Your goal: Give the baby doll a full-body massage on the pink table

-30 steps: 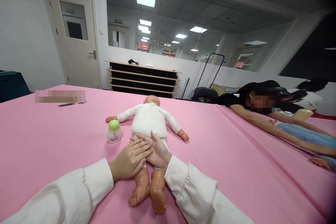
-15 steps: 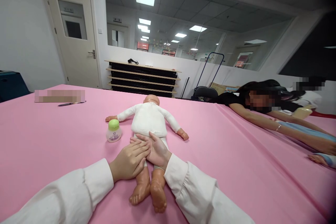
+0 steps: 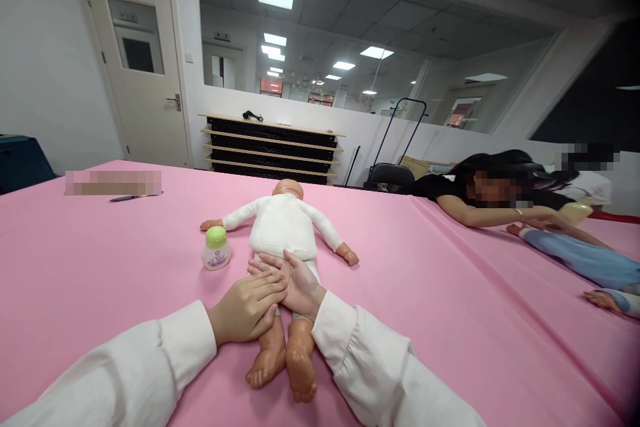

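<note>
A baby doll [image 3: 284,227] in a white top lies face down, or so it seems, on the pink-covered table [image 3: 150,267], arms spread and bare feet toward me. Over its legs, my right hand [image 3: 300,283] is open with the palm turned up. My left hand [image 3: 249,303] lies palm down across that palm, fingers stretched out and touching it. Neither hand grips anything. A small clear bottle with a green cap [image 3: 216,250] stands upright on the table, left of the doll.
A pen [image 3: 135,197] lies at the far left beside a blurred patch. On the right, another person [image 3: 465,203] leans over the table by a second doll in blue clothing [image 3: 575,253]. Stacked boards [image 3: 273,150] stand behind the table.
My hands and the doll have stayed in place. On the right, the other person's arms have drawn back from the blue-clothed doll, showing more of it.
</note>
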### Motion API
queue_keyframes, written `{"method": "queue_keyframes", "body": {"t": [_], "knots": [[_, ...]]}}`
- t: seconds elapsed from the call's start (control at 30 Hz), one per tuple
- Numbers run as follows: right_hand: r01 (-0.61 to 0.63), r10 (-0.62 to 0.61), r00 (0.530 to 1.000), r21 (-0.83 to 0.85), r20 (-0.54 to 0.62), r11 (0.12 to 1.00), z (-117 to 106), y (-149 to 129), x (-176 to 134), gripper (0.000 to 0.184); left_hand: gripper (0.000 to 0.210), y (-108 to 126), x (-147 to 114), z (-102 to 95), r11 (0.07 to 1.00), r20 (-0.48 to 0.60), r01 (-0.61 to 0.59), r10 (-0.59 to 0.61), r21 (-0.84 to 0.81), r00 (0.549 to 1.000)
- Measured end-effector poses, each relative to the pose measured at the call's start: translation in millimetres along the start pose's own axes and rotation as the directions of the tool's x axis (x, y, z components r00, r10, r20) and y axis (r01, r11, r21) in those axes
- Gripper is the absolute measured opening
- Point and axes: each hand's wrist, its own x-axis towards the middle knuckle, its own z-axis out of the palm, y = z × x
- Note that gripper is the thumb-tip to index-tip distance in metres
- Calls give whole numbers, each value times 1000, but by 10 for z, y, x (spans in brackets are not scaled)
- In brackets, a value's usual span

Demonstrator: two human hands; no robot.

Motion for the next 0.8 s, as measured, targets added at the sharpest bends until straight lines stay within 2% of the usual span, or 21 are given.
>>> {"method": "queue_keyframes", "body": {"t": [0.07,0.13,0.23,0.3,0.43,0.63,0.73,0.8], "knots": [[-10,10,1000,-9,4,1000,-23,3,14,43,38,-3,9,-15,999,21,-47,47,-18,999],[-11,11,1000,-4,14,1000,-54,5,34,44,40,-1,31,-38,998,105,-62,63,-15,992],[-7,6,999,17,41,1000,-96,-1,59,43,45,9,63,-65,1000,232,-22,18,13,972],[-12,11,999,20,48,1000,-109,-8,67,43,46,19,74,-69,999,253,14,-21,31,967],[1,-1,1000,9,32,1000,-79,-15,49,41,43,46,83,-59,996,167,61,-70,60,983],[-5,6,1000,-34,17,999,-7,-8,-6,39,31,53,85,-49,999,-60,22,-19,47,998],[-3,3,1000,-93,2,996,9,17,-10,35,25,35,72,-49,1000,-98,4,-3,7,995],[66,-76,996,-208,-40,976,39,25,-27,32,23,23,62,-52,1000,-111,13,-14,-10,994]]}}
